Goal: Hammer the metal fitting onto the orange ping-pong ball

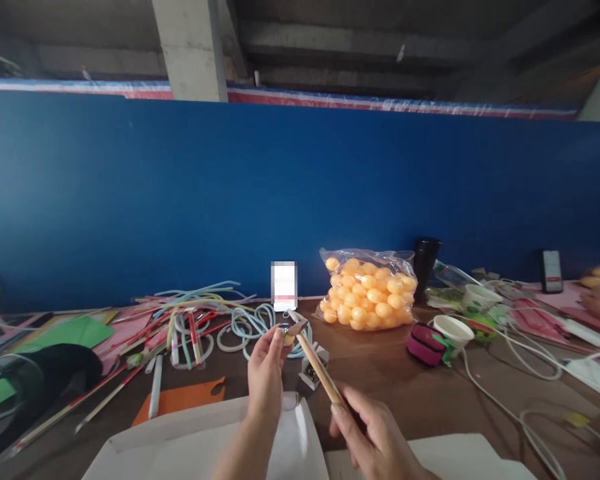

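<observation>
Left of the ball bag I see the left hand upright, pinching a small shiny thing; nearer me, the right hand slants leftward, clasping a wooden stick.

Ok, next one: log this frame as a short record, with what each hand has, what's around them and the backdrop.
left hand: pinching a small shiny piece, too small to identify
right hand: gripping a wooden stick, its far end near the small shiny piece
surface: brown table
near the hands: small box
farther back: clear bag of orange balls, black cylinder
right side: purple pouch beside a white cup
left side: orange card
backdrop: blue partition
</observation>
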The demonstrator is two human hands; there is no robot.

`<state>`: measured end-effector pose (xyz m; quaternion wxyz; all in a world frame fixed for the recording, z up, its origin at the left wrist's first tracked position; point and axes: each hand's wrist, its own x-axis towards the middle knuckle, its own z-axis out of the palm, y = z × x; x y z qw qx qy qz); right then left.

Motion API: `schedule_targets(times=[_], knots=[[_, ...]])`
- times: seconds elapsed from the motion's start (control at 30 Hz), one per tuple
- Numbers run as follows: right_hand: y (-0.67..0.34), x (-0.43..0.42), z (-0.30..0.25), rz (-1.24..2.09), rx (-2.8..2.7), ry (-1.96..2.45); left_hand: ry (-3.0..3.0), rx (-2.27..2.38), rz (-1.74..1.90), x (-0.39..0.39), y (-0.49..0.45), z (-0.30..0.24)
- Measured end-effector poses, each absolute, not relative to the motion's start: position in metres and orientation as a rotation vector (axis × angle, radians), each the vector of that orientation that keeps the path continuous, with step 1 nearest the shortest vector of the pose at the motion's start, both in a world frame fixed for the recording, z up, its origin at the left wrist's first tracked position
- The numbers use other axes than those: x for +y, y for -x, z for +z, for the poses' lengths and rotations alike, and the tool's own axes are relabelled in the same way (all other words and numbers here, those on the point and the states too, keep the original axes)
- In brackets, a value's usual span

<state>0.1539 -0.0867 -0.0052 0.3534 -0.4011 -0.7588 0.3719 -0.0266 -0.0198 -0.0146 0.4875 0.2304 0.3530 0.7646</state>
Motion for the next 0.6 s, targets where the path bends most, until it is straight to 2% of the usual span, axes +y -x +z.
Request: schedule_targets(times=[0.6], knots=[[-0.1529, -0.0884, -0.0015, 0.972, -1.928, 1.045, -0.572, 0.87, 1.866, -0.0211, 0.0259, -0.0146]])
